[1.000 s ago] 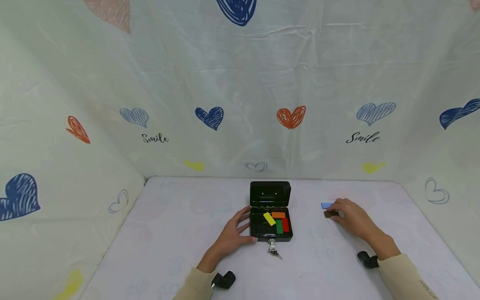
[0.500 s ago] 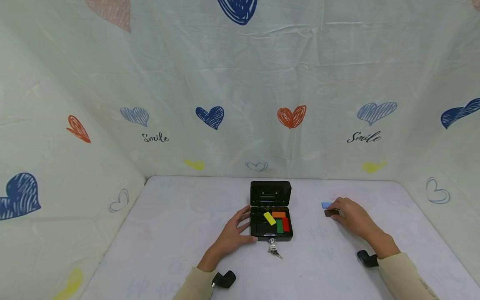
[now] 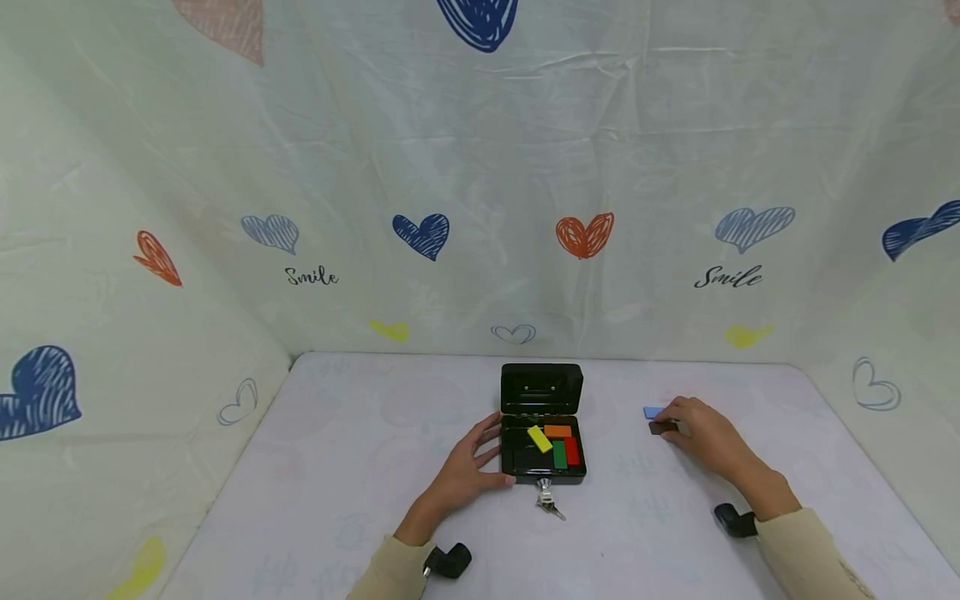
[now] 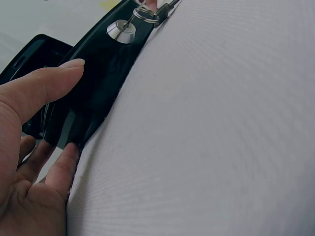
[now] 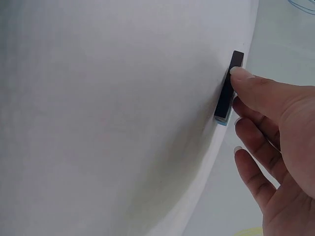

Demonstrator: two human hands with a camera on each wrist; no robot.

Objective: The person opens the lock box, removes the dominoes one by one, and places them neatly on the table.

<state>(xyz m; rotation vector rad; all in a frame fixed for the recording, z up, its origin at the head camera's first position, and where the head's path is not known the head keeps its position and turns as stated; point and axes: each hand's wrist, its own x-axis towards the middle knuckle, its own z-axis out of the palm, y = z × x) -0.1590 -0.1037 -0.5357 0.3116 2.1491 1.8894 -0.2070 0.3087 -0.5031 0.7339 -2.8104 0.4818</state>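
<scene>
A black metal cash box (image 3: 516, 460) stands on the table with its lid (image 3: 542, 386) raised. Loose inside lie a yellow block (image 3: 539, 439), an orange block (image 3: 557, 431), a green block (image 3: 559, 454) and a red block (image 3: 572, 451). My left hand (image 3: 467, 471) rests against the box, fingers spread along its left side and thumb (image 4: 69, 78) over the front face. On the right, my right hand (image 3: 708, 435) pinches a dark brown block (image 5: 229, 88) between thumb and fingertips, low over the tabletop. A light blue block (image 3: 652, 412) lies just behind it, partly hidden by the fingers.
Keys (image 3: 550, 502) on a ring hang from the lock at the front of the box. White table (image 3: 322, 500) all around, backed by a pale cloth (image 3: 637, 167) printed with hearts. Black wrist mounts (image 3: 450, 560) stick out from both cuffs.
</scene>
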